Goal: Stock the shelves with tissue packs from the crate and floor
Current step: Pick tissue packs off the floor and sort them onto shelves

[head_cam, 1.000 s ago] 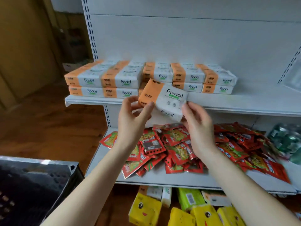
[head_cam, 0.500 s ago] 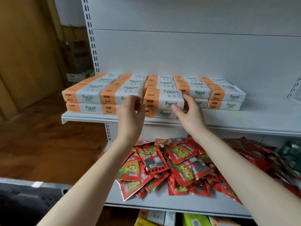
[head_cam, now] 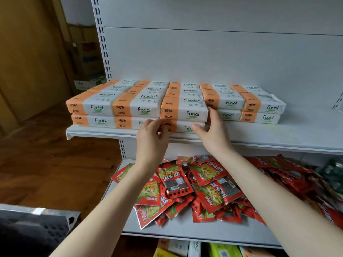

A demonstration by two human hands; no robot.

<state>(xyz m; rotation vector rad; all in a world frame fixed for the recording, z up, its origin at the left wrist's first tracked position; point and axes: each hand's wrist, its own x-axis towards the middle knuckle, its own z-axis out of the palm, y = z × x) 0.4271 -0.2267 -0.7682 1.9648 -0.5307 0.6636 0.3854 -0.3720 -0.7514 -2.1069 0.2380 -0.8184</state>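
Orange-banded tissue pack [head_cam: 184, 109] sits stacked on the shelf [head_cam: 259, 138]; left hand [head_cam: 151, 140] released, right hand [head_cam: 213, 134] fingertips touching its end.

I stand in a shop. White slotted-upright shelving [head_cam: 241, 140] carries stacked tissue packs [head_cam: 183, 110] in rows; the shelf below holds red snack packets [head_cam: 204, 182]. A dark crate [head_cam: 33, 230] sits beside me.

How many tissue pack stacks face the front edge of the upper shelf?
5, side by side along the shelf: far-left stack, second, middle stack between both hands, fourth, far-right. More packs sit behind, partly hidden.
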